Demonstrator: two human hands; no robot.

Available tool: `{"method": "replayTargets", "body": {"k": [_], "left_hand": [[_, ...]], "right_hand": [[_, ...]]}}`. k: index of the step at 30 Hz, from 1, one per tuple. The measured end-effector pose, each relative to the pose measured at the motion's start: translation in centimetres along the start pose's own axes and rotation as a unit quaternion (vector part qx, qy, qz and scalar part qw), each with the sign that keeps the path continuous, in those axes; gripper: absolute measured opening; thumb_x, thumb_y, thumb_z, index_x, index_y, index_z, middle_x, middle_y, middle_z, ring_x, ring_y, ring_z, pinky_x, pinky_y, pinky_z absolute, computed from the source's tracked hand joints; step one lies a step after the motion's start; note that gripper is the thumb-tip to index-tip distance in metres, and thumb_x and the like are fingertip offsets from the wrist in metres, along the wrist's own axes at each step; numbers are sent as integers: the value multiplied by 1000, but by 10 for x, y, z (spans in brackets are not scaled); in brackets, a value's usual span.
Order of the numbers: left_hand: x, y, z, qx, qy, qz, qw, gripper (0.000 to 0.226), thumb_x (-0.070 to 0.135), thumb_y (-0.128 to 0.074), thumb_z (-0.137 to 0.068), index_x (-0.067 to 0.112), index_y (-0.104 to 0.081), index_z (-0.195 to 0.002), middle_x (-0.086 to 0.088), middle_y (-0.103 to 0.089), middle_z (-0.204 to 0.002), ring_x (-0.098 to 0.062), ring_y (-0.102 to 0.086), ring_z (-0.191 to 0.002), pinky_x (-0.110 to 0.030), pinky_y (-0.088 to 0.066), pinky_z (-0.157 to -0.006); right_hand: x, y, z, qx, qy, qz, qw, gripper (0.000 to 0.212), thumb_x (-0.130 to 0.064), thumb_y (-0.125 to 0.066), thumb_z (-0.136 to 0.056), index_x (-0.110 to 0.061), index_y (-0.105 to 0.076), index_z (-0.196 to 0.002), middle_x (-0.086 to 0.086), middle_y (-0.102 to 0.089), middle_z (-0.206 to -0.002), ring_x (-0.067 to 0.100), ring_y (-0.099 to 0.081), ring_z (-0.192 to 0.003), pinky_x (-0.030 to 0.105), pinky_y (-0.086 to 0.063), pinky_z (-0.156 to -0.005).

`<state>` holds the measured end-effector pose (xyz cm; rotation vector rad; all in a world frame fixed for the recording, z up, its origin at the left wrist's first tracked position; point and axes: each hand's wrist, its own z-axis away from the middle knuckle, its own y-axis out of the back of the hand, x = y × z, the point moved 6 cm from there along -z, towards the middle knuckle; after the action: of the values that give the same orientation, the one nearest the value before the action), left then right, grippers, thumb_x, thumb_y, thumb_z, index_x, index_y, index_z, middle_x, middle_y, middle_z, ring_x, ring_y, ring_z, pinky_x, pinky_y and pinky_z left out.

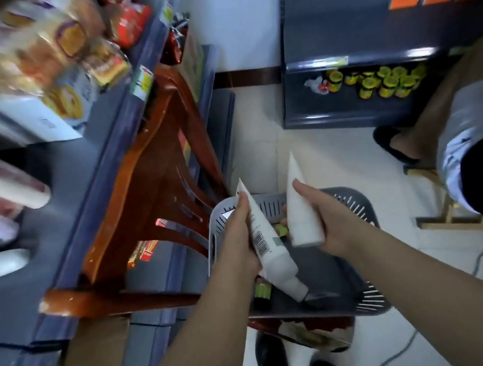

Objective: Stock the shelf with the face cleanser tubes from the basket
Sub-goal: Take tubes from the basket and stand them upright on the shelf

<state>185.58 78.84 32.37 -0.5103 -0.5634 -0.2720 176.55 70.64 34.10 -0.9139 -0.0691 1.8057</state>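
1. Holding a white tube (271,247) with a barcode, the left hand (236,240) had its fingers wrapped round the middle, cap end down over the grey basket (362,214).
2. The right hand (331,219) gripped a second white tube (299,208), crimped end up, above the same basket.
3. The basket sat beside a brown wooden chair (153,190) leaning on the blue shelf (83,189) at left.

Bright, even indoor light, soft shadows.
My view bends at the edges; the bread packs (32,48) at upper left smear with blur.
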Motion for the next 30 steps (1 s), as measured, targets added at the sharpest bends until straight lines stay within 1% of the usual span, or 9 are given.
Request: {"method": "replayTargets", "body": {"k": [2,6,11,14,18,21,24,26,30], "left_hand": [[13,-6,32,-12,-26,-4,1000,30,31,-67,-83,6,-55,-95,-6,-57,-53,-17,-55,-40,-23,-48,-42],[48,-3,97,20,-87,-47,995,67,19,-76,-65,0,-46,-122,-15,-56,-75,-22,-60,-51,-29,-50,-49],[96,17,176,24,-179,-15,984,23,23,-53,-89,6,-52,-105,-10,-53,-69,-19,-54,-50,-24,-49,-46],[125,34,222,33,-252,-20,967,32,29,-47,-94,1,-59,-103,-13,-60,-75,-24,-57,-55,-27,-51,-52],[155,45,294,42,-358,-27,932,20,21,-49,-94,5,-59,-100,-11,-66,-79,-24,-59,-60,-32,-52,-55],[169,56,346,42,-425,-32,903,15,16,-50,-93,8,-59,-101,-9,-66,-78,-21,-61,-62,-33,-53,-56],[180,70,398,40,-477,-32,877,33,18,-56,-89,-3,-53,-114,-21,-60,-88,-33,-57,-72,-41,-51,-63],[186,79,433,44,-507,-29,860,24,15,-56,-89,0,-54,-108,-24,-58,-90,-35,-56,-72,-47,-49,-66],[196,104,509,102,-565,-26,819,13,11,-54,-90,7,-57,-103,-13,-67,-83,-22,-65,-66,-36,-56,-59]], "right_hand": [[-17,-16,30,9,35,51,998,29,-31,-64,-83,-10,-53,-100,7,-60,-72,17,-61,-55,30,-51,-57],[-41,-43,81,1,100,112,989,30,-19,-60,-86,-8,-44,-109,11,-58,-80,21,-58,-60,34,-50,-59],[-55,-87,136,-68,132,93,984,15,-20,-45,-93,-11,-57,-94,12,-61,-79,23,-59,-69,36,-48,-64],[-56,-121,161,-106,153,95,978,22,-20,-41,-94,-13,-60,-85,13,-64,-68,24,-59,-61,35,-49,-62],[-54,-175,192,-157,177,135,962,27,-23,-48,-85,-8,-61,-103,9,-70,-65,20,-65,-50,28,-52,-48],[-53,-215,223,-215,225,144,939,17,-17,-52,-86,-13,-63,-98,8,-71,-67,21,-67,-57,33,-53,-59],[-44,-254,263,-260,249,161,919,17,-20,-58,-85,-16,-65,-100,15,-72,-87,31,-67,-77,39,-52,-73],[-37,-281,291,-287,261,161,907,16,-19,-59,-85,-17,-64,-100,15,-69,-92,31,-64,-78,36,-50,-72],[-24,-332,350,-343,278,145,886,8,-16,-58,-86,-21,-63,-91,6,-69,-84,24,-64,-73,34,-50,-67]]}}
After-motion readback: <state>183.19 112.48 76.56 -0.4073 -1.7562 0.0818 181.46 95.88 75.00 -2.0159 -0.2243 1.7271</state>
